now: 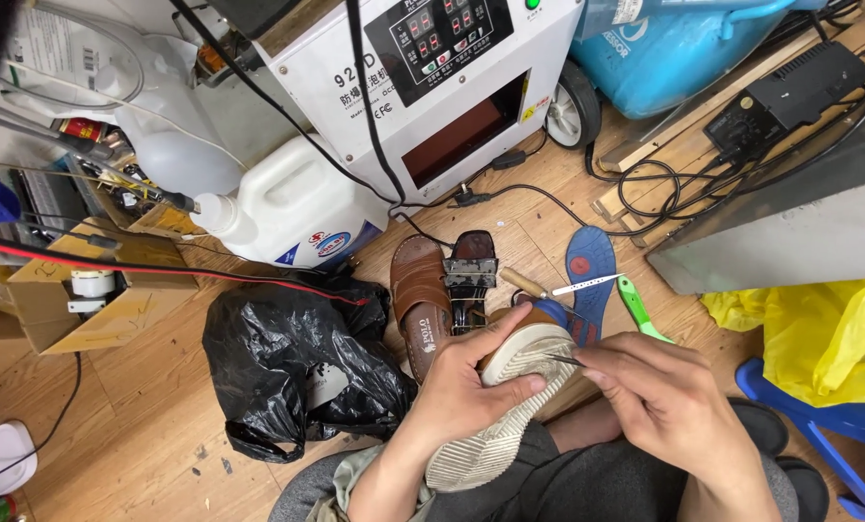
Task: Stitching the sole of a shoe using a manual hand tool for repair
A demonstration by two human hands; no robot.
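My left hand [471, 382] grips a shoe [510, 406] with a brown upper and a white ribbed sole, held sole-up over my lap. My right hand [660, 396] pinches a thin dark needle-like tool [566, 360] whose tip touches the edge of the sole near the toe. Both hands meet at the front of the shoe. My grey trousers [587, 483] lie under it.
A brown sandal [421, 300] and a dark sandal [473, 275] lie on the wooden floor beyond the shoe. A blue insole [590, 261], a wooden-handled tool [558, 288] and a green-handled tool [637, 307] lie to the right. A black plastic bag [292, 362], a white jug [297, 208], a white machine [423, 87] and cables stand around.
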